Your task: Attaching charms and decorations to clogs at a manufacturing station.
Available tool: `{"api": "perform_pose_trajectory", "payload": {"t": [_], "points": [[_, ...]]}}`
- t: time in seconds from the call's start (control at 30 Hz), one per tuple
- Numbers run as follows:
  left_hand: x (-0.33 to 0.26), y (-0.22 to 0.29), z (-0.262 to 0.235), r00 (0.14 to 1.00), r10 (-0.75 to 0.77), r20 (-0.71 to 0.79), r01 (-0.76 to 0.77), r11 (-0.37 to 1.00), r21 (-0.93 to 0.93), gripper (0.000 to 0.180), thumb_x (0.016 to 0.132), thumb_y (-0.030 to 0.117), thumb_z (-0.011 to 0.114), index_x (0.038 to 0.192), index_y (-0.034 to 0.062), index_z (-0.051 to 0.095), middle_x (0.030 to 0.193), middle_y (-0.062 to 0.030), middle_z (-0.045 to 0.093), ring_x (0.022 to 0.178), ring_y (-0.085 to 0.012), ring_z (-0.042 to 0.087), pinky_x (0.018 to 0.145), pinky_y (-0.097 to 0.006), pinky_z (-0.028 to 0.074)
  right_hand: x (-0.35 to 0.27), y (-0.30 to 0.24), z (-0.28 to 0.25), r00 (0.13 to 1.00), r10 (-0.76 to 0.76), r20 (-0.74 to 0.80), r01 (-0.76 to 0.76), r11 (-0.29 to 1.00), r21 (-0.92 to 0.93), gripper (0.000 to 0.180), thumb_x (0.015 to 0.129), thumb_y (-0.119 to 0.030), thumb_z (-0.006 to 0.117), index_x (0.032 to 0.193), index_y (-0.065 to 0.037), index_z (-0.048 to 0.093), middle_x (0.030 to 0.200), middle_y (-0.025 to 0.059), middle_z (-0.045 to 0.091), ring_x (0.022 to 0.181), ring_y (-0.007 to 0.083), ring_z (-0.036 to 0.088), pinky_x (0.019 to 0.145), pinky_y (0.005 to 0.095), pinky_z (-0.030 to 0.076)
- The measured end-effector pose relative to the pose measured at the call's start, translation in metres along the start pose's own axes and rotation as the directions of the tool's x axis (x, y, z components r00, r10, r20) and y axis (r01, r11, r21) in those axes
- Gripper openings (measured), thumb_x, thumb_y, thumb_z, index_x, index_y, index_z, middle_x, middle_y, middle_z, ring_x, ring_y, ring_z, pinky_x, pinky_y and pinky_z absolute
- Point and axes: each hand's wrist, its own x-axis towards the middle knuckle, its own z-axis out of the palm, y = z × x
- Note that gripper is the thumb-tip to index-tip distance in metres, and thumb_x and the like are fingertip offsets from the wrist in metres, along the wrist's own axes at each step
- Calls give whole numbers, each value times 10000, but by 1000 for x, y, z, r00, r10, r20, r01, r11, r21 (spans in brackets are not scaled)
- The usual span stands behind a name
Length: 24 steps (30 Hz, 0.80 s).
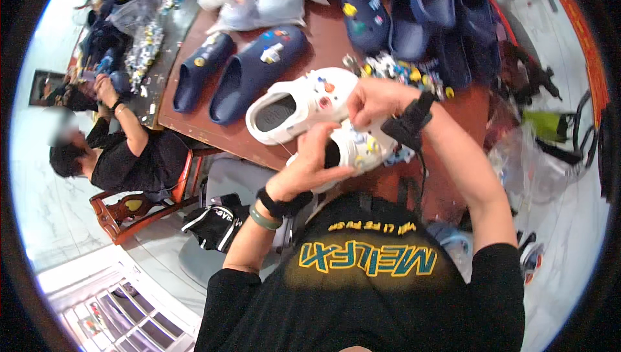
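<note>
At the brown desk point(323, 48)'s near edge, left hand point(310, 158) grips light, soft white clog point(356, 148) by its heel; right hand point(375, 96)'s fingers pinch closed at its charm-studded top.

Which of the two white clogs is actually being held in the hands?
The nearer white clog, cupped by the left hand with the right hand over it. The other white clog lies on the table.

Black short-sleeved T-shirt point(369, 300), sleeves ending above the elbows; forearms bare. Yellow block lettering with a teal edge runs across the chest, a smaller yellow line at 12 o'clock of it. Left wrist: black band point(279, 204), and a grey-green bangle point(264, 220) at 7 o'clock of that. Right wrist: black strap point(413, 118) with a small black unit, thin black cable trailing toward 6 o'clock.
</note>
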Motion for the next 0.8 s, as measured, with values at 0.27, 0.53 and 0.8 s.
{"api": "perform_pose_trajectory", "payload": {"t": [0.27,0.53,0.8], "points": [[-11,-31,39,984,168,-50,-165,984,60,866,789,476,707,1392,24,280,1320,-218,389,1273,-381,361,1016,-520,289,7,10,19,999,54,10,-47,935,-350,157,648,-230,738,763,-125,718,655,52,680,604,157,650,610,324,523],[-5,-29,40,986,145,-78,-138,986,96,777,820,513,672,1363,77,329,1303,-175,415,1254,-334,384,985,-462,297,28,5,38,993,-101,-67,12,630,-777,211,626,-256,729,768,-99,716,722,118,674,693,298,658,647,407,518],[-7,-14,33,987,107,-117,-108,994,-4,759,799,490,698,1344,77,369,1277,-184,435,1230,-346,404,1001,-486,301,-24,17,29,922,-283,-265,172,911,-374,142,760,-184,760,848,-78,724,782,45,692,703,169,653,646,290,504]]}}
